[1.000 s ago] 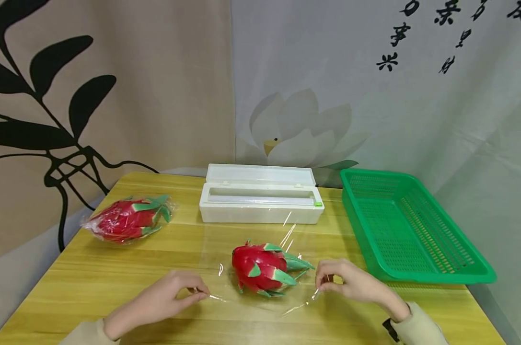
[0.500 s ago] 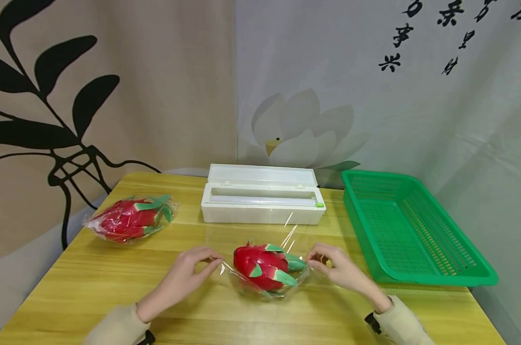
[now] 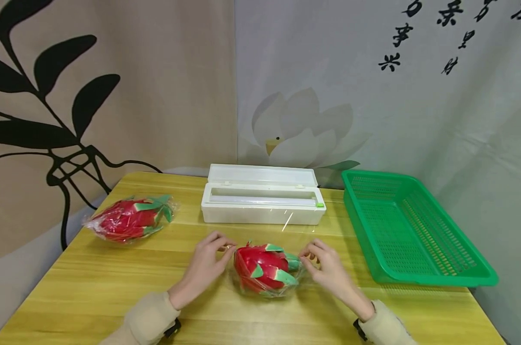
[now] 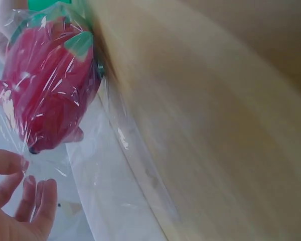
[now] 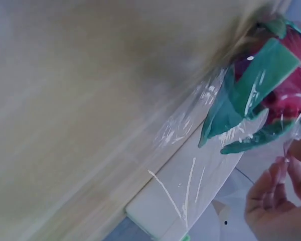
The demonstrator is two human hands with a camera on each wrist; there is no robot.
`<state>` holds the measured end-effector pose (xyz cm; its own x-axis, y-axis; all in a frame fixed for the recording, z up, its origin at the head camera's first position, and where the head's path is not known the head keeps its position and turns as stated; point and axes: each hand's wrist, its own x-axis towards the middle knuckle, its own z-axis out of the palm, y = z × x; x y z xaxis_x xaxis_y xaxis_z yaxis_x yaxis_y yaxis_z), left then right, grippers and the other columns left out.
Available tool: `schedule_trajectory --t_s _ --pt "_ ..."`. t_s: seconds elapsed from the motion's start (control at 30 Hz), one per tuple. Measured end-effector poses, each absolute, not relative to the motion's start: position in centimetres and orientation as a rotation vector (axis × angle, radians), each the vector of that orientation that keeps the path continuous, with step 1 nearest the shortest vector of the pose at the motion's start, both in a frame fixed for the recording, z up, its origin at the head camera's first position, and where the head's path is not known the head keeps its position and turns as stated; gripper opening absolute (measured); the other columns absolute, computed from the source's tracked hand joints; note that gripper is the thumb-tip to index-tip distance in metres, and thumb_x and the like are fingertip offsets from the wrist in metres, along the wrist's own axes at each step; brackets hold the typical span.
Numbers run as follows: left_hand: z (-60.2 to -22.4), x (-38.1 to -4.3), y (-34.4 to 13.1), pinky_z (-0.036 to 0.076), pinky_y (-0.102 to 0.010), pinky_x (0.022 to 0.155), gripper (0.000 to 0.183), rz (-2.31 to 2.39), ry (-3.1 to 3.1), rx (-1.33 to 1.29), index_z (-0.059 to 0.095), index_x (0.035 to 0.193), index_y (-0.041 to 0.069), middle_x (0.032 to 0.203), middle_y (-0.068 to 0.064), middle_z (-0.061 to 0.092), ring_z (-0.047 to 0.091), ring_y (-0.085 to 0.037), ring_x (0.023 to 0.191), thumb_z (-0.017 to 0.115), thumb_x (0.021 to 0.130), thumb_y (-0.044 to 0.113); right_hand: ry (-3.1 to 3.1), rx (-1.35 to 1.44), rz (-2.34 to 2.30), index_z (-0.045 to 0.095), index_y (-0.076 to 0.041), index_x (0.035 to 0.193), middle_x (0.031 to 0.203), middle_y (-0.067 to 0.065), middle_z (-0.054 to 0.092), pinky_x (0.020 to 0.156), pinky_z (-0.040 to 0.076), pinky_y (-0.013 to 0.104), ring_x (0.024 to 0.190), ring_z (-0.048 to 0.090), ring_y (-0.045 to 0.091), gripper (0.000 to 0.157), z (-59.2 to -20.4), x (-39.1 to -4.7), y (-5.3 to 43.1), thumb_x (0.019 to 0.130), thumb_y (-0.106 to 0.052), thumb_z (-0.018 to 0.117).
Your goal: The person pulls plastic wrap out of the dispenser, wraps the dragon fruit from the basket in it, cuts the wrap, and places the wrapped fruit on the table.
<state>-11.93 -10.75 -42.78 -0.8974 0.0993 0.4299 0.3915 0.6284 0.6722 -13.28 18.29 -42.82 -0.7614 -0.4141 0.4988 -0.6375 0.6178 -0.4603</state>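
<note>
A red dragon fruit (image 3: 264, 266) with green scales lies mid-table, clear plastic wrap (image 4: 65, 90) drawn up over its near side. At its left end my left hand (image 3: 211, 256) pinches one corner of the wrap between thumb and fingertips. My right hand (image 3: 325, 263) pinches another corner beside the green tips on the right. In the right wrist view, the film bunches where the right fingers (image 5: 271, 183) meet. More film lies flat on the table behind the fruit, toward the white box.
Behind the fruit stands a white wrap dispenser (image 3: 262, 213) with its lid raised and a roll inside. A second dragon fruit (image 3: 133, 218), wrapped in film, lies at the left. On the right sits a green plastic basket (image 3: 372, 258), near the table's (image 3: 437, 316) right edge.
Both hands have lifted the near edge of the wrap off the table and carried it away from the body, over the dragon fruit. The hands have also come closer together.
</note>
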Motion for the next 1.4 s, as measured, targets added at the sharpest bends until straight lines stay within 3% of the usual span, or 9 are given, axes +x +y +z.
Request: schedule_trajectory --t_s 0.27,0.43,0.57,0.7,0.87,1.0,1.17,1.4 --pt "-43.0 -12.2 -10.0 0.057 -0.021 0.069 0.012 -0.994 -2.442 -0.521 0.071 0.086 0.004 0.086 -0.007 0.072 0.069 -0.014 0.078 0.073 0.077 -0.003 -2.311 1.014 0.717 0.066 -0.005 0.074 0.075 0.001 0.063 0.06 0.05 0.01 0.065 0.06 0.008 0.023 -43.1 -13.4 17.2 0.064 0.014 0.076" --pt "-43.2 -11.8 -10.2 0.058 -0.02 0.07 0.012 -0.839 -2.413 -0.628 0.074 0.089 0.003 0.089 -0.007 0.072 0.07 -0.016 0.08 0.074 0.077 0.0 -2.237 1.106 0.658 0.071 -0.001 0.076 0.077 0.004 0.065 0.061 0.051 0.01 0.065 0.064 0.011 0.015 -43.1 -13.3 17.3 0.068 0.012 0.075" --pt "-43.3 -10.9 -10.5 0.058 -0.024 0.076 0.022 -0.799 -2.475 -0.703 0.071 0.104 0.0 0.104 -0.006 0.068 0.068 -0.015 0.087 0.07 0.085 0.012 -2.262 1.156 0.642 0.072 0.002 0.083 0.085 0.005 0.065 0.063 0.051 0.01 0.07 0.064 0.01 0.014 -43.0 -12.9 17.6 0.072 0.01 0.073" --pt "-43.4 -9.9 -11.0 0.055 -0.039 0.091 0.048 -0.79 -2.624 -0.745 0.058 0.127 0.0 0.132 -0.013 0.055 0.063 -0.025 0.109 0.062 0.092 0.032 -2.37 1.155 0.587 0.073 0.0 0.094 0.098 0.003 0.062 0.072 0.053 0.016 0.084 0.062 0.01 0.016 -42.9 -12.4 18.0 0.078 -0.002 0.072" --pt "-43.6 -9.2 -11.3 0.045 -0.051 0.102 0.073 -0.731 -2.752 -0.823 0.039 0.143 0.001 0.149 -0.018 0.037 0.047 -0.038 0.129 0.056 0.091 0.05 -2.519 1.164 0.445 0.074 -0.008 0.104 0.128 0.007 0.055 0.093 0.051 0.039 0.119 0.049 0.021 0.025 -42.8 -11.8 18.2 0.091 -0.026 0.062" --pt "-43.8 -9.2 -11.3 0.043 -0.051 0.104 0.08 -0.757 -2.773 -0.853 0.033 0.145 0.0 0.151 -0.019 0.034 0.045 -0.038 0.131 0.061 0.088 0.048 -2.554 1.237 0.413 0.072 -0.006 0.107 0.142 0.009 0.048 0.1 0.048 0.045 0.131 0.045 0.027 0.041 -42.8 -11.7 18.5 0.089 -0.042 0.062" --pt "-44.0 -9.6 -10.9 0.047 -0.045 0.101 0.076 -0.802 -2.757 -0.85 0.037 0.141 -0.001 0.143 -0.017 0.041 0.051 -0.032 0.126 0.061 0.088 0.048 -2.528 1.317 0.433 0.069 -0.001 0.112 0.14 0.011 0.051 0.095 0.052 0.041 0.126 0.053 0.029 0.06 -43.1 -11.8 18.6 0.082 -0.052 0.067" --pt "-43.7 -10.6 -9.9 0.052 -0.037 0.096 0.06 -0.845 -2.742 -0.787 0.044 0.129 -0.003 0.128 -0.014 0.051 0.058 -0.024 0.113 0.066 0.088 0.036 -2.512 1.286 0.492 0.073 -0.003 0.102 0.134 0.013 0.057 0.087 0.056 0.036 0.116 0.061 0.028 0.039 -43.2 -12.4 18.2 0.08 -0.035 0.075"
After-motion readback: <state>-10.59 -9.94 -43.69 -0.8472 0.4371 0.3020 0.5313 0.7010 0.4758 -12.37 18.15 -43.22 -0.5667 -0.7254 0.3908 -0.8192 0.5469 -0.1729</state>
